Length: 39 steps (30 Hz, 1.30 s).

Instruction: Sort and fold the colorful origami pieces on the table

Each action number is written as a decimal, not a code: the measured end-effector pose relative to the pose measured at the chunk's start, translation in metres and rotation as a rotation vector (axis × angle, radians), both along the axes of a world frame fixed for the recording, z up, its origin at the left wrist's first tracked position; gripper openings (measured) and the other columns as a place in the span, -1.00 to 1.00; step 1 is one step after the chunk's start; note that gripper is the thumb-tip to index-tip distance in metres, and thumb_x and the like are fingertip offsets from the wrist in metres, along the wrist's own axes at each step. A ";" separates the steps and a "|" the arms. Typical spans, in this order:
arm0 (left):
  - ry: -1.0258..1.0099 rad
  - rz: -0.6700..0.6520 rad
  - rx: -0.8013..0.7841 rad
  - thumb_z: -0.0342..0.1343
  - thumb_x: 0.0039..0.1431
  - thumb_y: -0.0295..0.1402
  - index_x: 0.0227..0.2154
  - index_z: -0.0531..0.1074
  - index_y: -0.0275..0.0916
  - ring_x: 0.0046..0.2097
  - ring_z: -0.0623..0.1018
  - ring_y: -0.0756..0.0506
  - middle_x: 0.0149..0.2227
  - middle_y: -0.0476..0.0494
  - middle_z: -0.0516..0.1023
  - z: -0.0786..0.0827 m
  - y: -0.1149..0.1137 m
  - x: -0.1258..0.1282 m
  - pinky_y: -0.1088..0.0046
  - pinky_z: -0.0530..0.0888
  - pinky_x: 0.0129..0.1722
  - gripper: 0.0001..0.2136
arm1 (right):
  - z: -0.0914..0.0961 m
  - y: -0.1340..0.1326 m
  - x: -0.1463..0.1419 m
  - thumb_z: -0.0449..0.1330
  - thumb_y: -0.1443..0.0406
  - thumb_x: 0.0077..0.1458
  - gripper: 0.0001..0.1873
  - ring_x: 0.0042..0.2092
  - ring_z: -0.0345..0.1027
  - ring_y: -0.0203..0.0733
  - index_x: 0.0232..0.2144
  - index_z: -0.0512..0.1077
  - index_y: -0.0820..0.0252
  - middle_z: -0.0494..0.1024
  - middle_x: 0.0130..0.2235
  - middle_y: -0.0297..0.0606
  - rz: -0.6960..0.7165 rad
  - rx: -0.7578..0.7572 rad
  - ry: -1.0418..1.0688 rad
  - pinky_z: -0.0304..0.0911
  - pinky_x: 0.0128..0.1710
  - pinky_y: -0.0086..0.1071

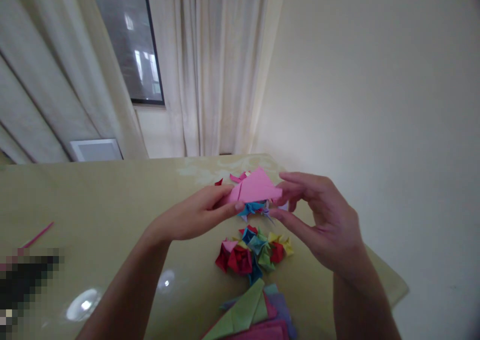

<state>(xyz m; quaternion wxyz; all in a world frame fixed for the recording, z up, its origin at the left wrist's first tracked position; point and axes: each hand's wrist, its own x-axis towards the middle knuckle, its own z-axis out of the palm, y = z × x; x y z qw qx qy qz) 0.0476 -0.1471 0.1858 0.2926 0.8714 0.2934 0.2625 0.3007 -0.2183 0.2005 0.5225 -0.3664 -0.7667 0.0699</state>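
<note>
My left hand and my right hand together hold a folded pink paper above the table. The left thumb and fingers pinch its left edge. Fingers of the right hand pinch its right corner. Below the hands lies a cluster of folded paper flowers in red, blue, green, yellow and pink. More small folded pieces in blue and purple lie just under the pink paper.
A stack of coloured paper sheets, green on top, lies at the near edge of the glossy beige table. A thin pink strip lies at the left. Curtains and a window stand behind; the table's right edge drops off beside a wall.
</note>
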 end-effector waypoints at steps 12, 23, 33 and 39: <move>0.254 -0.292 0.014 -0.14 0.52 -0.04 -0.24 0.46 -0.12 -0.33 0.49 -0.09 -0.33 -0.03 0.54 0.015 -0.063 0.028 0.36 0.28 -0.35 -0.63 | -0.038 -0.072 0.016 0.45 0.28 0.22 -0.70 -0.16 0.52 -0.03 -0.01 0.54 0.01 0.58 -0.19 -0.18 -0.081 -0.003 0.086 0.50 -0.27 -0.24; 0.413 0.020 -0.035 0.13 0.36 -0.07 -0.18 0.53 -0.15 -0.08 0.59 -0.26 -0.10 -0.21 0.63 -0.053 -0.108 0.026 0.25 0.45 -0.13 -0.74 | -0.115 -0.136 0.037 0.33 0.08 0.29 -0.75 -0.33 0.49 -0.08 -0.34 0.62 0.10 0.59 -0.38 -0.24 -0.298 -0.358 0.247 0.42 -0.37 -0.34; 0.339 0.436 -0.102 0.09 0.29 -0.34 -0.04 0.47 -0.15 0.10 0.54 -0.26 0.03 -0.26 0.57 -0.155 -0.156 0.014 0.18 0.46 0.14 -0.78 | -0.184 -0.179 0.015 0.26 -0.08 0.29 -0.58 -0.40 0.40 -0.11 -0.29 0.60 0.13 0.53 -0.43 -0.30 -0.128 -0.711 0.406 0.31 -0.41 -0.33; 0.109 0.575 0.002 0.04 0.32 -0.32 -0.04 0.48 -0.13 0.09 0.55 -0.28 0.01 -0.26 0.59 -0.145 -0.163 -0.001 0.11 0.48 0.16 -0.78 | -0.180 -0.181 -0.001 0.22 -0.07 0.29 -0.58 -0.41 0.40 -0.09 -0.34 0.54 0.13 0.52 -0.47 -0.33 -0.141 -0.663 0.287 0.24 -0.40 -0.33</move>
